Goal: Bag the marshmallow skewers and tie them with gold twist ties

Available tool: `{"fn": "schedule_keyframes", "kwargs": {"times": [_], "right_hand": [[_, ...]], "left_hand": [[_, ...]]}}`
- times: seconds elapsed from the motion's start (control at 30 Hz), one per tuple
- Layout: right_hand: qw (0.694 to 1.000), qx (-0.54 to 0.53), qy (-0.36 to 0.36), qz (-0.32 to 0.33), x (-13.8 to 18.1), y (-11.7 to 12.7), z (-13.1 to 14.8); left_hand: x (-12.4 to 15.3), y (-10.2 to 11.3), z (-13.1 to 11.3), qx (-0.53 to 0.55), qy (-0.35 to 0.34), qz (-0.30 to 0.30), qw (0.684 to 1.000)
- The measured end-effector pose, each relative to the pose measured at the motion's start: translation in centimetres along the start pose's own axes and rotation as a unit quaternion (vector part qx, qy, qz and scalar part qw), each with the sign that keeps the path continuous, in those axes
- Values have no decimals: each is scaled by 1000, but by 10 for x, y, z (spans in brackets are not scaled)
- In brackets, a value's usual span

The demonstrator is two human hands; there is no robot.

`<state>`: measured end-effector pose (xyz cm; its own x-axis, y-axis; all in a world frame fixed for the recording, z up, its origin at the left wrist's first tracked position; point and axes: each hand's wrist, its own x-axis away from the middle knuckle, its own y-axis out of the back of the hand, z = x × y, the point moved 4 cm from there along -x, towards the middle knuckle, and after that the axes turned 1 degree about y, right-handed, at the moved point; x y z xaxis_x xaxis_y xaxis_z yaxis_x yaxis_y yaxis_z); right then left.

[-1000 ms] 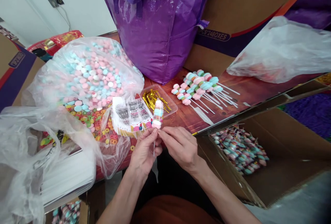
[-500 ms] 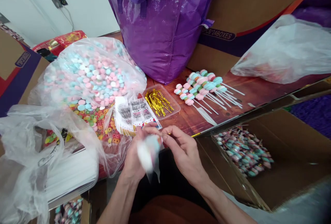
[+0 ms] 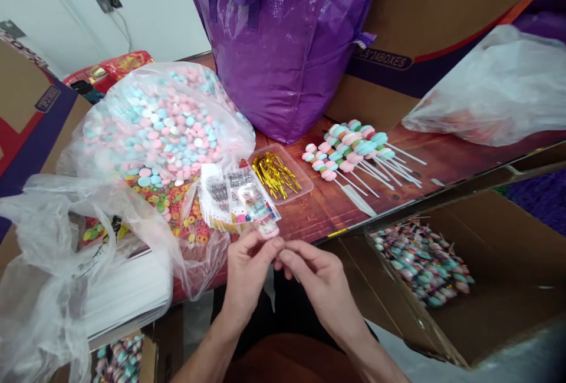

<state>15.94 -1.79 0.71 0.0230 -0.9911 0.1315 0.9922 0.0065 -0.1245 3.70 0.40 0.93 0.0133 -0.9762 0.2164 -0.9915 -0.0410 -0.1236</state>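
Note:
My left hand [image 3: 250,268] is closed, thumb and fingers pinching the lower end of a candy skewer [image 3: 256,203] in a clear wrapper. Pink, white and blue pieces show through the film as it points up and away from me. My right hand [image 3: 309,271] is pinched against the left fingertips at the wrapper's base; what lies between its fingers is hidden. Just beyond the skewer lies a stack of printed cards or bags [image 3: 221,194]. Gold twist ties [image 3: 276,174] fill a clear plastic tray [image 3: 305,188] beside it.
Unwrapped candy skewers [image 3: 354,147] lie at the right of the table. A big bag of pastel candies [image 3: 177,129], ring-shaped candies [image 3: 194,218] and white sticks [image 3: 128,294] are left. A purple bag [image 3: 287,47] stands behind. Lower right, a carton [image 3: 499,294] holds wrapped skewers.
The wrapped skewer has swung from hanging blurred over my left palm to pointing up and away. Both hands have come together, slightly lower, at its base.

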Motion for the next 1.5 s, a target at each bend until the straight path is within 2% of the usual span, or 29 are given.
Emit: {"fn": "schedule_keyframes", "kwargs": {"times": [0.07, 0.13, 0.2, 0.27, 0.3, 0.37, 0.4, 0.47, 0.57, 0.63, 0.73, 0.83, 0.9, 1.0, 1.13, 1.23, 1.33, 1.43, 1.5], "right_hand": [[999, -30, -17, -31, 5, 11, -10], [989, -99, -14, -108, 9, 34, -19], [959, -190, -1, -210, 11, 68, -28], [919, -258, 4, -299, 12, 105, -35], [902, -273, -4, -335, 12, 120, -38], [891, -266, -8, -367, 11, 137, -38], [896, -252, -2, -366, 10, 137, -36], [918, -219, 15, -332, 7, 123, -29], [954, -168, 23, -247, 3, 81, -22], [973, -127, 22, -192, 0, 52, -20], [991, -59, 19, -114, -1, 22, -21], [999, -2, 18, -49, -2, 6, -23], [999, 15, 18, -29, -4, 0, -23], [999, 1, 5, -34, -10, -9, -24], [994, -70, -10, -82, -24, -19, -26], [992, -88, -21, -93, -34, -22, -29], [996, -47, -15, -69, -39, -21, -30], [999, 4, -19, -44, -41, -21, -33], [999, 31, -25, -27, -44, -22, -33]], "left_hand": [[-8, -3, -4, -73, -60, 20, 995], [-21, 1, -7, -157, -115, 39, 980], [-38, 15, -11, -269, -172, -28, 947], [-55, 30, -13, -391, -190, -103, 895], [-61, 36, -12, -431, -189, -118, 874], [-70, 41, -9, -486, -172, -114, 849], [-72, 42, -8, -501, -164, -111, 842], [-71, 43, -7, -520, -159, -124, 830], [-68, 48, -8, -526, -171, -172, 816], [-69, 52, -8, -516, -171, -179, 820], [-72, 61, -7, -455, -149, -186, 858], [-71, 67, -8, -311, -120, -224, 916], [-66, 65, -9, -177, -113, -228, 951], [-56, 51, -5, -10, -79, -183, 980], [-43, 27, 8, 64, -13, -104, 992], [-40, 24, 14, 22, -6, -99, 995], [-42, 35, 7, -137, -37, -109, 984], [-41, 49, -10, -343, -70, -136, 927], [-38, 58, -19, -439, -73, -151, 883]]}}
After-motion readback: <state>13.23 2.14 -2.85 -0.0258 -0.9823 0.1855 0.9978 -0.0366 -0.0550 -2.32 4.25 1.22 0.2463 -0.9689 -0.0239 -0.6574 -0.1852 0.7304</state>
